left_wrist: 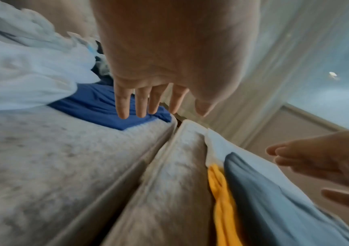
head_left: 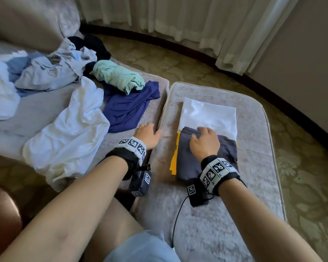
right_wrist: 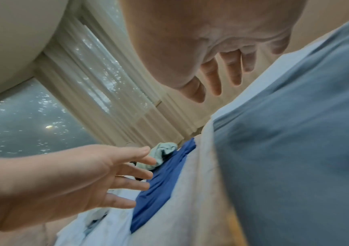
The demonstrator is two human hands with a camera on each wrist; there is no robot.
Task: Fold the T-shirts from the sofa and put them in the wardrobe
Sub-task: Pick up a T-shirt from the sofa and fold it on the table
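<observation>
Reaching with fingers straight and spread and holding nothing, the left hand (head_left: 147, 134) hangs over the near edge of the sofa seat (head_left: 36, 114), just short of the crumpled blue T-shirt (head_left: 127, 106) that lies beyond its fingertips. To that hand's right, on the padded footstool (head_left: 254, 148), the right hand (head_left: 204, 142) rests palm-down with relaxed fingers on a folded grey T-shirt (head_left: 225, 148), gripping nothing. Under that grey shirt sit a yellow one (head_left: 174, 161), showing as a strip on the hand's left, and a flat white one (head_left: 208, 114) beyond the fingertips. The next step is probably taking the blue shirt: pinch it at the shoulders and lift clear, because a rolled mint-green garment (head_left: 117, 76) lies on its far end and could drag along. Further left of the left hand, a loose white shirt (head_left: 68, 133) and a heap of pale clothes (head_left: 45, 72) lie unfolded. All fabrics look soft, thin and limp; the upholstery is nubbly grey.
</observation>
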